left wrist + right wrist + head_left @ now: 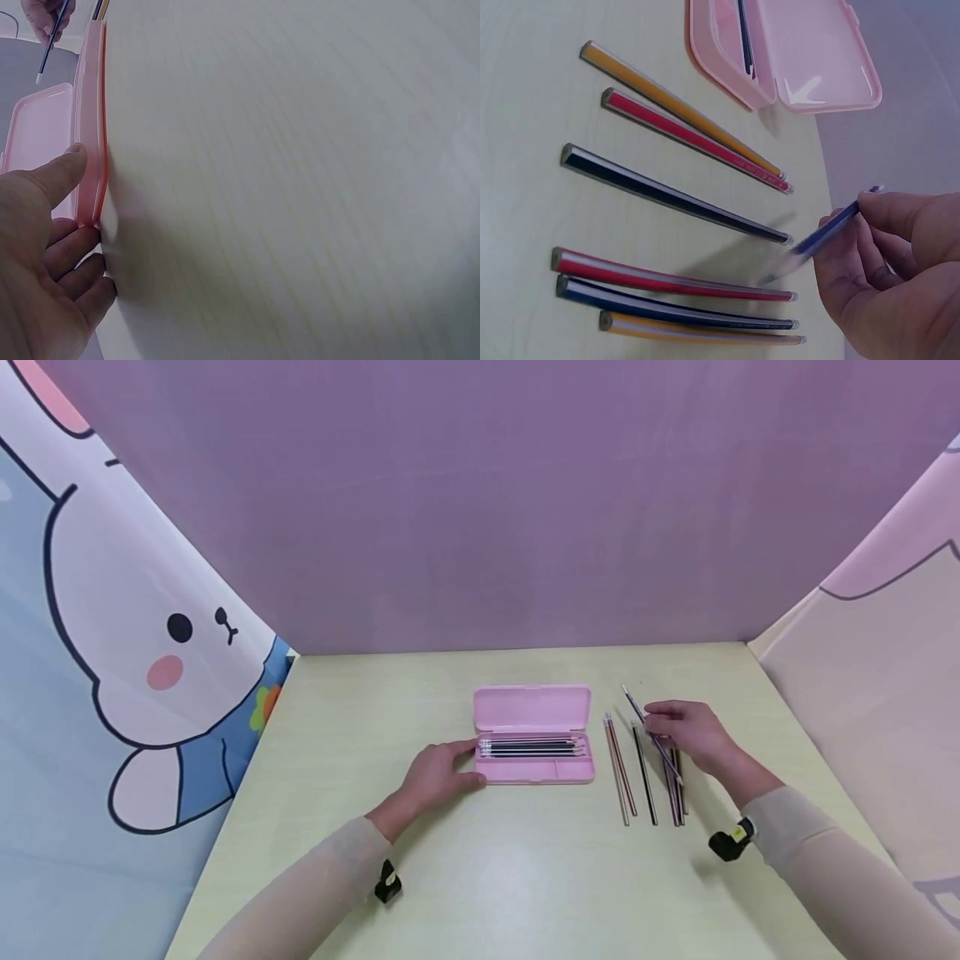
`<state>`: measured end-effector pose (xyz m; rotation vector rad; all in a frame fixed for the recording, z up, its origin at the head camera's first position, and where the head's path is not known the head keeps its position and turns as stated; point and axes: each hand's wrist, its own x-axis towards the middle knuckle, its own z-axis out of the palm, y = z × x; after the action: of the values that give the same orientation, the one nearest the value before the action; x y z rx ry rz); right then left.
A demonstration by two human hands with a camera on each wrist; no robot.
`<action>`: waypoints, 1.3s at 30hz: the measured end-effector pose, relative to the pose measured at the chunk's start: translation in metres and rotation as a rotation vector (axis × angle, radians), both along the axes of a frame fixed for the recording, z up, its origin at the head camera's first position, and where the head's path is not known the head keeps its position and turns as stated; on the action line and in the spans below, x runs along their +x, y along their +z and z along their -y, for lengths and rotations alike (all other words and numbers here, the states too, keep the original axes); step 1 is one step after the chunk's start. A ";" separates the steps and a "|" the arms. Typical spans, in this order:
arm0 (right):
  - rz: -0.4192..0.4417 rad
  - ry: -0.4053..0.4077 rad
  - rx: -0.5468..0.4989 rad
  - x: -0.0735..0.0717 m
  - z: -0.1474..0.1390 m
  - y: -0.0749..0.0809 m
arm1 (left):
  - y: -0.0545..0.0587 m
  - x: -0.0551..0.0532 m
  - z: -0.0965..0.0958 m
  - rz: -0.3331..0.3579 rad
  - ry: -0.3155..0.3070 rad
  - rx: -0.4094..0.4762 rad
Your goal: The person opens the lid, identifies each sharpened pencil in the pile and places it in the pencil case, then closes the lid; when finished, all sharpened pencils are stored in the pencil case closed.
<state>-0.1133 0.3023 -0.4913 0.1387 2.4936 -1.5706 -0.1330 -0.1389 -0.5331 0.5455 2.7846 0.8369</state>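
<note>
A pink pencil case lies with its lid raised at the back; several pencils fill its rear compartment. My left hand holds the left end, thumb at the front corner and fingers along the end. To the right, my right hand pinches a blue pencil between thumb and fingers, tilted above the table. Beneath and beside it lie a yellow pencil, a red pencil, a dark pencil, and a second red, dark blue and yellow pencil.
The pale wooden table meets a purple backdrop at its far edge. A rabbit-print cloth hangs at the left, and a pink and cream cloth at the right. Each wrist carries a small black camera.
</note>
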 end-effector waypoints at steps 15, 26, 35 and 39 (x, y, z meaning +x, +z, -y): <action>-0.014 0.064 -0.126 -0.008 0.013 0.033 | 0.000 -0.002 -0.002 0.000 0.005 -0.015; -0.011 0.189 -0.058 -0.033 0.057 0.062 | 0.004 -0.004 -0.005 -0.010 0.004 0.000; -0.066 0.333 0.006 -0.060 0.096 0.060 | 0.003 -0.005 -0.006 0.001 0.029 0.014; -0.073 0.375 0.031 -0.066 0.113 0.050 | 0.002 -0.005 -0.007 0.004 0.027 0.018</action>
<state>-0.1798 0.1891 -0.4409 -0.3673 2.4158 -1.4025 -0.1376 -0.1322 -0.5310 0.5102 2.7889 0.8680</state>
